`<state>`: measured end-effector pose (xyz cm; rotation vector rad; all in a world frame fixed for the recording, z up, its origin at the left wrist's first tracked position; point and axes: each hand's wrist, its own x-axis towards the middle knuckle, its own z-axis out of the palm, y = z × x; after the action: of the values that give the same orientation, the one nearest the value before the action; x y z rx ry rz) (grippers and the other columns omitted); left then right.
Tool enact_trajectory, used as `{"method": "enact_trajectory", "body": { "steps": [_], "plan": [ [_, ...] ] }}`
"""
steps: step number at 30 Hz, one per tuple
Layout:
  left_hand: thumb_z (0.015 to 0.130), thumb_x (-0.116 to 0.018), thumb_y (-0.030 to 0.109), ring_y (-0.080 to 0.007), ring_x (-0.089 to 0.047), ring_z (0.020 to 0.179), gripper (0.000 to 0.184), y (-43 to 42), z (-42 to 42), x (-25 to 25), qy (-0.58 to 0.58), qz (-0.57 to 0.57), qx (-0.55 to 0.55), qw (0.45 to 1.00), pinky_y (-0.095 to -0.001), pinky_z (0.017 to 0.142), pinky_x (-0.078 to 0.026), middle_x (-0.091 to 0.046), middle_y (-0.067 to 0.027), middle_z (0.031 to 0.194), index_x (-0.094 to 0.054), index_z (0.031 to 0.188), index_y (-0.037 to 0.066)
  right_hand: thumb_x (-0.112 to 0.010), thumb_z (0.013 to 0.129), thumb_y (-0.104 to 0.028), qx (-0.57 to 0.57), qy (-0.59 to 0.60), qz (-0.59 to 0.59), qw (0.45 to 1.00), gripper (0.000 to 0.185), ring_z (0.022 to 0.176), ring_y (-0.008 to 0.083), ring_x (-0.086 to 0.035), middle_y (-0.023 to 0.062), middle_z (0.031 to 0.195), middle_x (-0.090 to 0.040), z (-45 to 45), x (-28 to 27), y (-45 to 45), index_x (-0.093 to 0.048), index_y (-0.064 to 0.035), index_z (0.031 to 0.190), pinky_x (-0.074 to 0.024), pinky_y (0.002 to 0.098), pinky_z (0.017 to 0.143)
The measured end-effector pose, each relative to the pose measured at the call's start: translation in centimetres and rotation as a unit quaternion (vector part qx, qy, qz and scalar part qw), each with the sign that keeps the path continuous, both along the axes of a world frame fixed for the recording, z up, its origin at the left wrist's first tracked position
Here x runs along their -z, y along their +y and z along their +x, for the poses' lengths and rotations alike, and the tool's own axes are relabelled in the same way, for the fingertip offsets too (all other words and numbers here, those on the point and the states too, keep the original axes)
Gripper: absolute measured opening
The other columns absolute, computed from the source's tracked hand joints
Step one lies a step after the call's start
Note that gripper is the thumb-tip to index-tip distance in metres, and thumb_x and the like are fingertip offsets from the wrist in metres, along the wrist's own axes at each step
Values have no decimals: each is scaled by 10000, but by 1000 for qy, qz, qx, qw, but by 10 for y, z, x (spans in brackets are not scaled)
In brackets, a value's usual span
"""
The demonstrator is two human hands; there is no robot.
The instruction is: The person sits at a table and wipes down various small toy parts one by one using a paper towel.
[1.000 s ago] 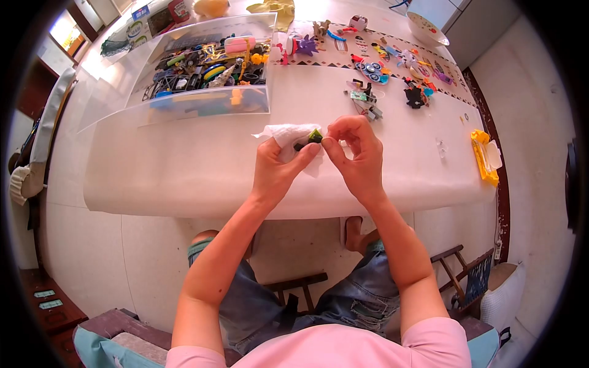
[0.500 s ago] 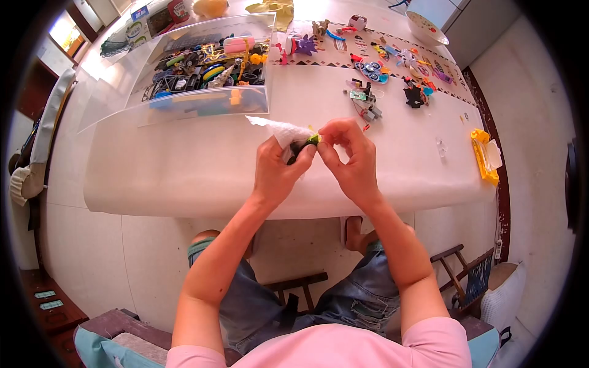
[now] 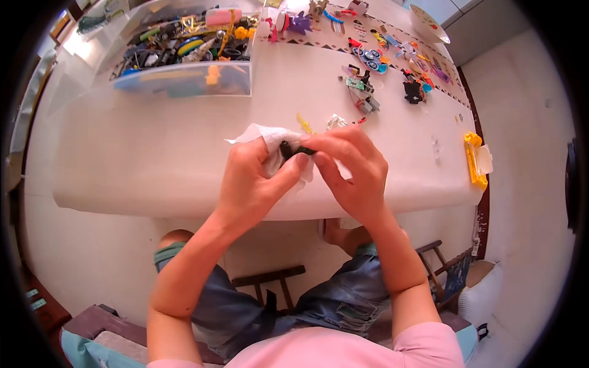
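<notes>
My left hand (image 3: 248, 181) is closed around a white wipe (image 3: 261, 133) and a small black toy piece (image 3: 285, 149) wrapped partly in it. The exact kind of toy is not clear; its right end looks dark green. My right hand (image 3: 359, 175) pinches that end between thumb and fingertips, touching the wipe's edge too. Both hands are held over the front part of the table. Just beyond them lie a thin yellow piece (image 3: 304, 124) and a crumpled whitish item (image 3: 336, 121).
A clear plastic bin (image 3: 233, 86) full of mixed toys stands at the back left. Several small toys, including a circuit board with wires (image 3: 362, 92), lie at the back right. A yellow wipes pack (image 3: 473, 159) sits by the right edge, and a bowl (image 3: 428, 24) behind.
My hands have moved slightly left and the view has shifted. The green tip seen before is now mostly covered by my right fingers. The yellow and whitish items have come into view.
</notes>
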<state>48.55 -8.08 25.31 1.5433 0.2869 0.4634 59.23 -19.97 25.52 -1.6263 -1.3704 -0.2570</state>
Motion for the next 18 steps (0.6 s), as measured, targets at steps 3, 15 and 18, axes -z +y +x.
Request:
{"method": "enact_trajectory", "body": {
  "steps": [3, 15, 18],
  "plan": [
    [739, -576, 79, -111, -504, 614, 157, 4, 0, 0, 28, 61, 6, 998, -249, 581, -412, -582, -55, 688, -601, 858, -21, -621, 628, 72, 3, -76, -30, 997, 365, 614, 173, -508, 51, 754, -539, 3, 6, 1, -635, -78, 960, -427, 263, 520],
    [791, -559, 129, -47, -510, 696, 173, 3, -6, -4, 70, -190, 63, 977, -206, 617, -429, -579, -4, 756, -591, 885, -13, -588, 696, 125, -95, 263, 63, 958, 242, 749, 127, -508, 80, 876, -488, 0, 2, -10, -583, 7, 907, -441, 245, 670],
    [797, -578, 152, -48, -518, 714, 190, 4, -6, 0, 30, -285, 58, 956, -205, 630, -435, -584, -4, 778, -593, 901, -7, -590, 703, 125, -142, 423, 67, 892, 245, 793, 121, -509, 71, 875, -503, -1, -7, -11, -544, 19, 919, -427, 240, 722]
  ]
}}
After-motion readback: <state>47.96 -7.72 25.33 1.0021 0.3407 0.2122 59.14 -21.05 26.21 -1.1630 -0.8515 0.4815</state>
